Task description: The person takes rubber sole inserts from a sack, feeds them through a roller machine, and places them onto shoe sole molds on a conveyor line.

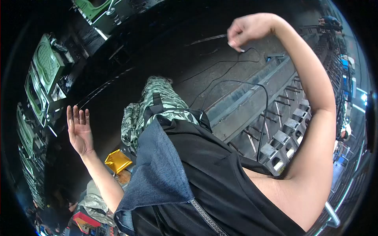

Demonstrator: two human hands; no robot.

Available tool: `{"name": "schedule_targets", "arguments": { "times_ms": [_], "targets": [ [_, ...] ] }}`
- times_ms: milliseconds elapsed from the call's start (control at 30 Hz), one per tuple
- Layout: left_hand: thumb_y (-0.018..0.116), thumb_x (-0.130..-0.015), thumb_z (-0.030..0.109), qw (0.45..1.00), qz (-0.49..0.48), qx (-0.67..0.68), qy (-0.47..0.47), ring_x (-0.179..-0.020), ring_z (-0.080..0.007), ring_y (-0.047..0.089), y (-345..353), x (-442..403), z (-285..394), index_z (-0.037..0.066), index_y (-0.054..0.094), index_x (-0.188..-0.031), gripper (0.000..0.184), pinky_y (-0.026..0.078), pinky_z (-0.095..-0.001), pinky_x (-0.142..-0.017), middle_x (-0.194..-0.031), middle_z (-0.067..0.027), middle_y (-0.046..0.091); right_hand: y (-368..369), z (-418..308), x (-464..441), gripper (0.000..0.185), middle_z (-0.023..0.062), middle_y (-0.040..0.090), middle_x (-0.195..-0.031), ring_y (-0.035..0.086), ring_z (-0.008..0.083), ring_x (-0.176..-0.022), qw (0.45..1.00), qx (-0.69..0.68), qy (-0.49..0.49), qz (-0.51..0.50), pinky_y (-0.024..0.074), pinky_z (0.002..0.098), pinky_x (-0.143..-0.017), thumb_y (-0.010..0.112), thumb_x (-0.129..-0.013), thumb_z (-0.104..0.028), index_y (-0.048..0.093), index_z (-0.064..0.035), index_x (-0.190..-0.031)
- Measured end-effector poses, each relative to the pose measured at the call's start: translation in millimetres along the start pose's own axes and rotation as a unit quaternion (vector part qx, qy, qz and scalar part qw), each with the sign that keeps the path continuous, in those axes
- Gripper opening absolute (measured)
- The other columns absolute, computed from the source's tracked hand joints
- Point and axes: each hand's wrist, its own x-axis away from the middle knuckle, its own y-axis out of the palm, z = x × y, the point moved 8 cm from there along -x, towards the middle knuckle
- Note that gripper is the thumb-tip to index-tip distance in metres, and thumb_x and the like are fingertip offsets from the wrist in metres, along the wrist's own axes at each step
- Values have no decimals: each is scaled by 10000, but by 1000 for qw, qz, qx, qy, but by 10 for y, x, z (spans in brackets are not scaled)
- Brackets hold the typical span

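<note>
My left hand is raised at the left, palm showing and fingers stretched up, with nothing visibly gripped. A thin, pale, twisted-looking strip runs over the dark ground from near its fingertips; whether it touches them I cannot tell. My right hand is held out at the top, its fingers curled into a pinch. Another thin strip reaches the edge of that hand, and a thin black cable passes just below it. What the right fingers hold, if anything, is hidden.
A long grey metal beam and a row of metal blocks lie at the right. Green moulded panels hang at the left. A gold packet is beside my left forearm, above a red box. People are in the background.
</note>
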Motion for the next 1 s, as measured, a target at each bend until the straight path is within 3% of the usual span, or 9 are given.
{"name": "schedule_targets", "arguments": {
  "times_ms": [100, 167, 300, 467, 567, 600, 700, 800, 1000],
  "targets": [
    [473, -913, 147, 1000, -7, 7, 7, -1175, -274, 486, 334, -114, -204, 6, 291, -1388, 527, 276, -466, -1104, -1307, -176, 462, -436, -500, 204, 324, 1, 614, -783, 555, 102, -674, 928, -9, -277, 251, 442, 258, -654, 614, -863, -358, 638, -36, -837],
    [470, -896, 147, 999, -39, 21, 4, -1193, -280, 474, 576, -165, -363, 2, 303, -1383, 536, 279, -462, -1103, -1297, -180, 468, -371, -892, 154, 403, 87, 601, -1048, 561, 168, -979, 950, -120, -274, 88, 449, 306, -884, 519, -934, -363, 602, -16, -1122],
    [533, -855, 166, 976, -83, -195, -45, -1233, -286, 442, 1731, -432, -1169, -8, 348, -1362, 568, 315, -430, -1075, -1332, -181, 443, -329, -1336, 130, 321, 75, 612, -1122, 568, 150, -1012, 890, -262, -373, -1, 450, 293, -888, 459, -967, -328, 591, -40, -1020],
    [617, -823, 185, 951, -269, -120, -98, -1273, -282, 412, 3041, -479, -1947, -19, 361, -1351, 621, 345, -414, -1044, -1359, -184, 425, -226, -1711, -93, 317, 81, 651, -771, 608, 127, -782, 858, -305, -408, 63, 463, 236, -693, 586, -878, -355, 669, -58, -947],
    [517, -911, 268, 974, -170, 22, -146, -758, -236, 653, 3025, -504, -1980, 3, 476, -1174, 376, 428, -433, -965, -756, -92, 626, -417, -1473, -102, 345, 72, 646, -808, 613, 139, -755, 882, -215, -406, 109, 498, 274, -673, 592, -870, -365, 641, -42, -981],
    [434, -959, 277, 983, -84, 5, -162, -401, -116, 485, 2964, -489, -1901, 48, 497, -1016, 244, 513, -395, -799, -485, 19, 438, -521, -1326, 29, 294, 79, 648, -907, 620, 139, -832, 901, -163, -393, 80, 501, 280, -784, 462, -963, -278, 588, -14, -988],
    [281, -1012, 361, 989, -73, 0, -127, -319, -32, 203, 2659, -559, -1512, 124, 399, -792, 345, 224, -169, -324, -457, 72, 257, -648, -665, 117, 282, 49, 621, -842, 549, 95, -700, 947, -100, -304, 40, 451, 251, -612, 500, -946, -271, 592, -7, -983],
    [335, -1007, 341, 960, 12, -269, -77, -395, -33, 211, 2134, -493, -1042, 97, 397, -741, 366, 227, -180, -368, -545, 46, 284, -616, 336, 337, 301, 4, 584, -738, 513, 99, -629, 986, -80, -144, -10, 412, 249, -570, 545, -910, -330, 604, -36, -883],
    [563, -899, 159, 649, -54, -756, -63, -676, -116, 501, 2471, -279, -837, -20, 557, -818, 196, 389, -239, -614, -687, -36, 496, -101, 2719, 693, 332, 48, 647, -890, 607, 160, -756, 969, 49, 240, -29, 508, 310, -618, 655, -818, -337, 632, -78, -1024]
  ]
}}
